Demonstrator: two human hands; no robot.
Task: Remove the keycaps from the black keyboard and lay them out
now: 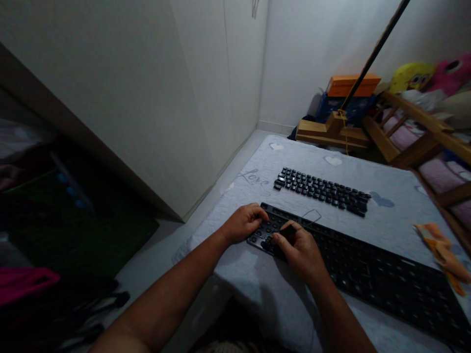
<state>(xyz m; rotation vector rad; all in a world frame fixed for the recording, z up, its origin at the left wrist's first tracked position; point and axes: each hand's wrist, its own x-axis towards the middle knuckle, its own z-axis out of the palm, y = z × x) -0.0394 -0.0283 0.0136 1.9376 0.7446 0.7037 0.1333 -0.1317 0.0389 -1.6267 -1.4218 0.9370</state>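
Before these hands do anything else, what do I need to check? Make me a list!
1. Left hand at the keyboard: ok, its fingers are at the left end.
2. Keyboard lying on the patterned cover: ok.
3. Loose keys kept together: ok, they sit in rows beyond the keyboard.
4. Right hand gripping the dark thing: ok, but fingers hide most of it.
5. Thin wire loop joined to the dark thing: cannot tell, the hand hides that part.
6. Orange cloth apart from the keyboard: cannot tell, it may touch the right end.
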